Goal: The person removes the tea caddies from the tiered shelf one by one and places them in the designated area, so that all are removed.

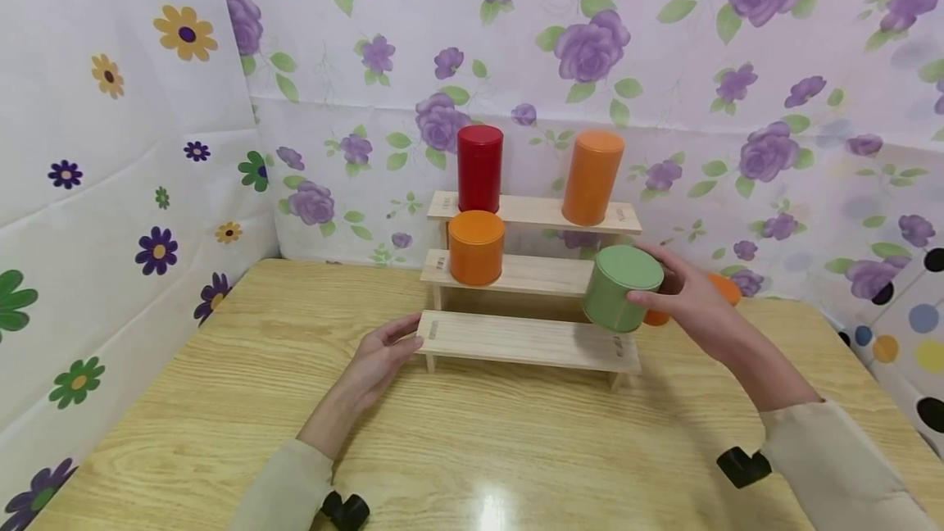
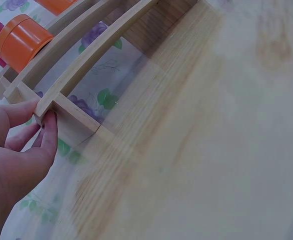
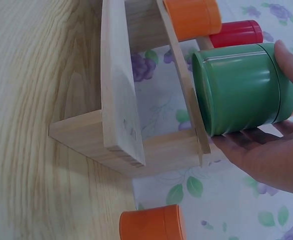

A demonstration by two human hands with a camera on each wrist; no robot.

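My right hand grips a short green tin, tilted slightly, at the right end of the middle step. In the right wrist view the green tin is close beside that step's edge, fingers beneath and thumb on the lid side. With thumb and fingers, my left hand pinches the left end of the lowest step of a three-tier wooden shelf. A short orange tin stands at the middle step's left. On the top step are a tall red tin and a tall orange tin.
Another orange tin stands on the table beside the shelf's right side, partly hidden by my right hand in the head view. The wood-grain table meets a flowered cloth backdrop behind the shelf.
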